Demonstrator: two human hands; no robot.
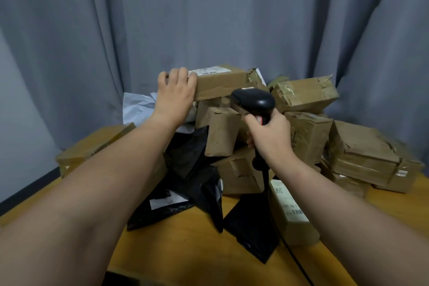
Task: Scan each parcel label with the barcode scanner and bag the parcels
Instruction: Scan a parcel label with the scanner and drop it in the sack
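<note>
Reaching over the pile of boxes (301, 127), the left hand (176, 93) holds the left end of the top box (220, 83). Its fingers curl over the far edge. This box lies across the very top of the pile, at the back of the table (185, 251). A white label (209, 70) is on its top face, just beside the fingers.

The right hand (271, 137) is closed tight round the handle of the black scanner (253, 100). The scanner's head is just below and in front of the top box. A black cord (299, 262) runs from it across the table toward the person.

I think the step now is scanning this top box. No red light shows on the label, so the scan does not look done yet. The label faces up and the scanner is lower than it. So next, the box should tip toward the scanner, or the scanner should lift and aim down at the label. The box rests on other boxes, so pulling it could make some slide.

Black bags (192, 158) lie crumpled on the table in front of the pile. One flat black bag (250, 227) looks empty. I cannot tell if the others have anything inside. The brown boxes I can see are all outside the bags.
</note>
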